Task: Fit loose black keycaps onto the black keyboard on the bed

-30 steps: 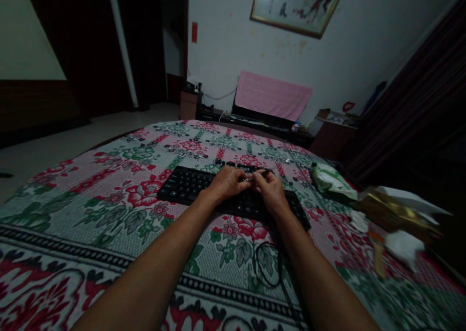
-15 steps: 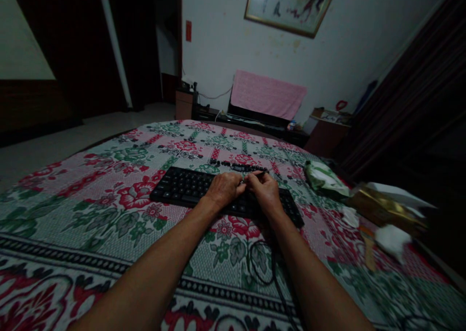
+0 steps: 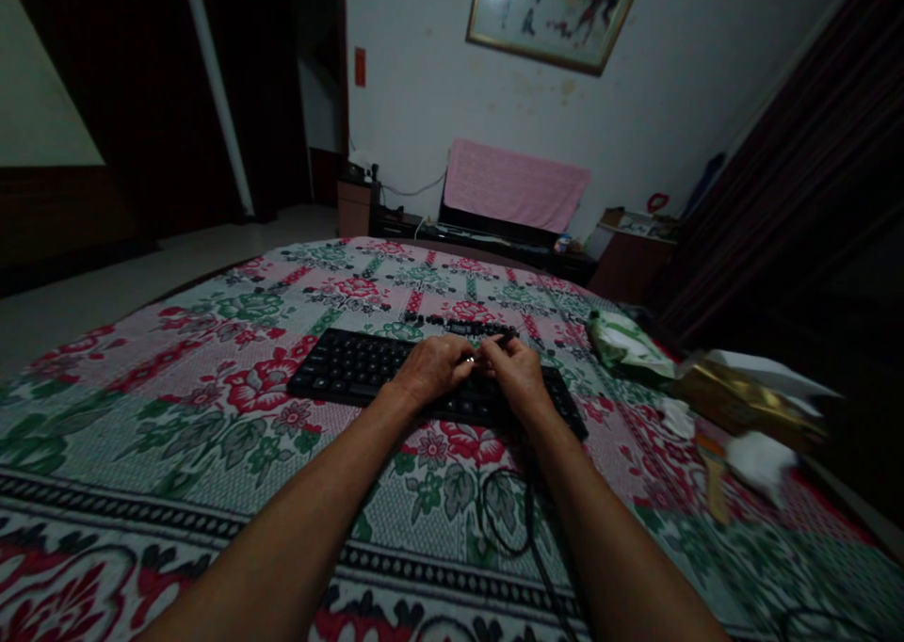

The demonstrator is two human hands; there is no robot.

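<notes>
A black keyboard [image 3: 346, 360] lies across the flowered bedspread in front of me. Over its middle, my left hand [image 3: 434, 369] is closed, thumb and fingers pinched together. What they grip, if anything, is too small to make out. My right hand [image 3: 515, 369] is beside it, its fingertips almost meeting the left ones. A small dark thing [image 3: 504, 340] sticks out of the right fingers; its kind is unclear. Just behind the keyboard, a row of small loose black pieces that look like keycaps [image 3: 462, 326] lies on the cloth. Both hands hide part of the keys.
The keyboard's black cable [image 3: 487, 510] loops toward me over the bedspread [image 3: 233, 416]. At the right lie a green-and-white packet [image 3: 628, 345], a golden box [image 3: 741, 397], a wooden-handled brush [image 3: 715, 482] and white crumpled tissue [image 3: 759, 463].
The view has shifted slightly. Both hands stay over the same part of the keyboard, with only small movements of the fingertips.
</notes>
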